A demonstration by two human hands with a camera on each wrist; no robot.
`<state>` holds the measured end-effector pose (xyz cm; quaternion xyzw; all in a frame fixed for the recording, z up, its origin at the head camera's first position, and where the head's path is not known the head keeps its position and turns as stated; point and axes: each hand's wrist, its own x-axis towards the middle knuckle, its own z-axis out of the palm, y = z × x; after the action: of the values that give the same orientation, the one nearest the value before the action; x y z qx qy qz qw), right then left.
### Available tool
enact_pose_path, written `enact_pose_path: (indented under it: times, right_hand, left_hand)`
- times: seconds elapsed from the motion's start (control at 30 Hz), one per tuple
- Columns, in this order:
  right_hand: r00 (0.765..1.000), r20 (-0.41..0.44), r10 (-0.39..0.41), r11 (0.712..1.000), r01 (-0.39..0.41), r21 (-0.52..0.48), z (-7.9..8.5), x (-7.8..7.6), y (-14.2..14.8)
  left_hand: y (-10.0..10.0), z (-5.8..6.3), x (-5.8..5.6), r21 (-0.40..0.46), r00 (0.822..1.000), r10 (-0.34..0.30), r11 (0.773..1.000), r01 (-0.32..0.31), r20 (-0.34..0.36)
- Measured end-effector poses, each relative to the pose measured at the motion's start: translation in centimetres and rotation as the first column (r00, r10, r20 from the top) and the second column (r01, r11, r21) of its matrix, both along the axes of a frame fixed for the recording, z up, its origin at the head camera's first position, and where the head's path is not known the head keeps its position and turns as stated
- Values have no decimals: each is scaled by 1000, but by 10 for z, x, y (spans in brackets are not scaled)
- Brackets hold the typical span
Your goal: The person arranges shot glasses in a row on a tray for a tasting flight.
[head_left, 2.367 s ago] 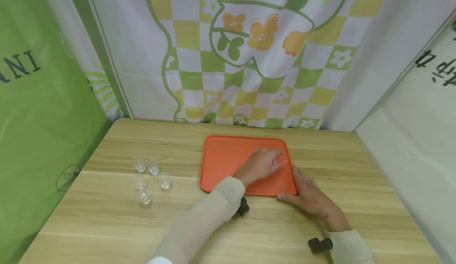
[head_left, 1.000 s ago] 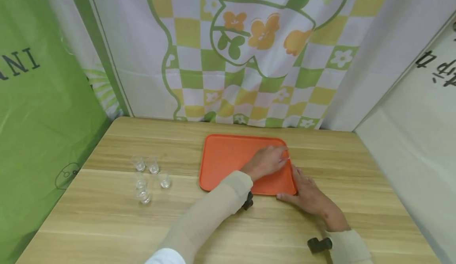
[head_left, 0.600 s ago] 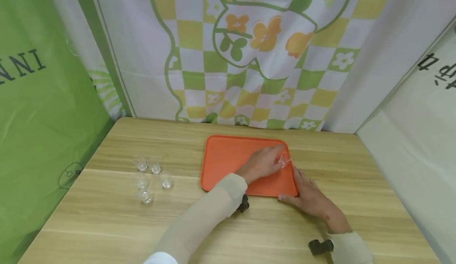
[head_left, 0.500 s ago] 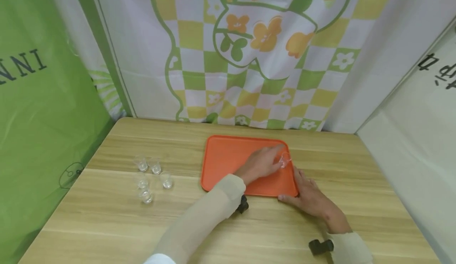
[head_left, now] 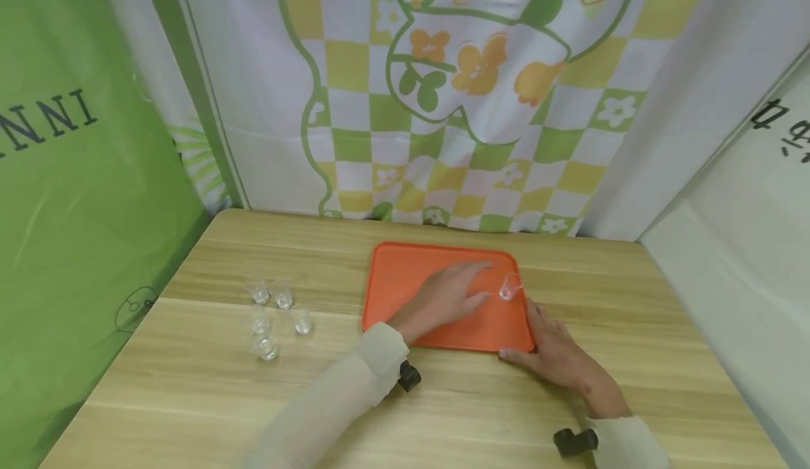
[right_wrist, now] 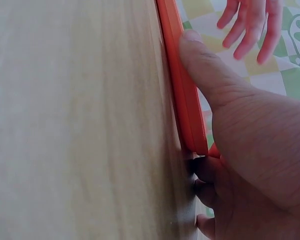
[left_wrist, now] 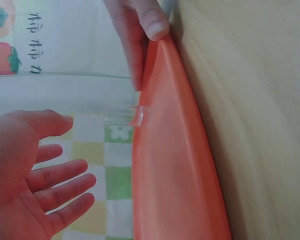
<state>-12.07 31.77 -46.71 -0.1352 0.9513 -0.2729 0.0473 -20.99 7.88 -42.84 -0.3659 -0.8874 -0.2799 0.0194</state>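
Note:
A small clear shot glass (head_left: 509, 287) stands on the orange tray (head_left: 405, 261), close to its right edge; it also shows in the left wrist view as a glass (left_wrist: 122, 115) on the tray. My left hand (head_left: 443, 300) is over the tray, left of the glass and apart from it. Its fingers are spread and hold nothing, as the left hand (left_wrist: 45, 175) shows in its wrist view. My right hand (head_left: 560, 349) grips the tray's near right corner. In the right wrist view its thumb (right_wrist: 202, 62) lies along the rim while the other fingers bend at the corner.
Several more clear shot glasses (head_left: 283, 297) stand in a loose group on the wooden table (head_left: 468, 413), left of the tray. A patterned curtain (head_left: 354, 138) hangs behind the table. Green fabric (head_left: 95, 244) borders the left side, a white sheet (head_left: 734, 244) the right.
My left hand has let go of the shot glass at the tray's right side and drawn back to the left. The right hand stays at the tray corner. The head view has shifted slightly.

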Motion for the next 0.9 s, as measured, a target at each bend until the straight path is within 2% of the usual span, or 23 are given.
enact_pose_path:
  times: [0.1,0.37,0.67,0.9]
  right_hand:
    - [1000,12,-4,1000,4,-3,-1,1,0]
    - [999,35,-10,1000,11,-5,-2,0,1]
    - [999,37,-8,1000,8,6,0,-1,0]
    - [999,44,-12,1000,12,5,-1,0,-1]
  left_hand:
    - [-12,4,7,25,1000,-8,1000,8,-5]
    - [-42,11,21,15,999,-25,1000,26,-41]
    - [-75,15,31,1,996,-41,999,41,-80]
    - [-102,18,40,-14,995,-27,1000,26,-92]
